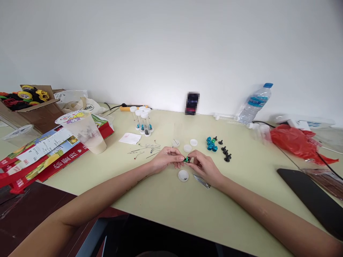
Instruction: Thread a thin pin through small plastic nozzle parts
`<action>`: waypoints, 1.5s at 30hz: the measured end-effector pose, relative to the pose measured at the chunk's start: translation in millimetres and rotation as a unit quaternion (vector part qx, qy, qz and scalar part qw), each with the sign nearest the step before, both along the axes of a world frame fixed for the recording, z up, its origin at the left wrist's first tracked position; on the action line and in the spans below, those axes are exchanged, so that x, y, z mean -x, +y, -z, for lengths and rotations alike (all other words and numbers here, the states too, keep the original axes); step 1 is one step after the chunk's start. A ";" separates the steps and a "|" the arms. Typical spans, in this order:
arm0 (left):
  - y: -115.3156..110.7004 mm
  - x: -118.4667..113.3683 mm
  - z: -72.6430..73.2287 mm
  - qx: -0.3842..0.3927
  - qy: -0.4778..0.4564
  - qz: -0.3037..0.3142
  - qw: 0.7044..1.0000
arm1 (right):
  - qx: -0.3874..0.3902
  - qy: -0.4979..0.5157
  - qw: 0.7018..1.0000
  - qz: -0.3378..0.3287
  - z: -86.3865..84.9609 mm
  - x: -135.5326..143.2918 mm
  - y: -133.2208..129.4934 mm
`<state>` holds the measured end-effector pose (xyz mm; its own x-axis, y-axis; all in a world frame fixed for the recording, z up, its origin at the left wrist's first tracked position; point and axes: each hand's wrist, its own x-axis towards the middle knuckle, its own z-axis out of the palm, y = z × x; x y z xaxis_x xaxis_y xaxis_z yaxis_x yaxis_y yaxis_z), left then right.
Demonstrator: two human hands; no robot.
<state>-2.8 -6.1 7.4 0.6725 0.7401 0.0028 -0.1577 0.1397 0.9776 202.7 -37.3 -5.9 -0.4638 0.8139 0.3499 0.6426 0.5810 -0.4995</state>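
Observation:
Both hands meet over the middle of the table. My left hand is closed on a small green piece, with thin metal rods also showing between its fingers. The fingertips of my right hand pinch the dark end of that same piece. Just below them sits a white round cap with something small and dark inside. Slim metal pieces lie under my right hand. Beyond the hands are white caps. Thin pins lie scattered to the left; teal pieces and black pieces lie to the right.
Clear tubes with white caps stand at the back left. A plastic cup stands by red packaging and a cardboard box. At the right are a water bottle, a red bag and a black phone.

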 end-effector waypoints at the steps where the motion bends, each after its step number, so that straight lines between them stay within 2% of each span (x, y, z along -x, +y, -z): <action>1: 0.4 0.6 -0.2 0.004 0.005 0.004 1.000 | -0.003 -0.001 1.000 0.000 0.5 -0.1 0.3; 7: 4.6 1.0 2.8 0.039 -0.009 -0.022 0.999 | 0.049 -0.024 0.998 0.012 -2.8 -0.4 0.1; 14: 3.2 -0.1 2.0 0.000 0.015 -0.003 1.000 | 0.035 -0.040 0.999 0.000 -6.6 1.5 0.1; 20: 4.4 -0.2 2.8 0.010 0.008 -0.023 1.000 | 0.081 -0.019 0.996 0.030 -8.7 3.7 -2.7; 26: 3.8 -0.6 2.3 0.007 0.017 -0.010 1.000 | 0.041 -0.039 0.998 -0.001 -6.6 1.7 0.9; 33: 4.6 0.3 1.5 0.016 0.006 -0.016 1.000 | 0.081 -0.007 0.996 0.023 -7.6 2.4 -2.0; 39: 2.0 -0.4 0.0 -0.002 0.023 0.002 1.000 | 0.025 -0.022 0.999 -0.005 -4.7 0.8 1.3; 45: 6.1 0.2 3.8 0.027 0.001 -0.018 0.999 | 0.039 0.009 0.999 0.017 -6.7 2.7 0.1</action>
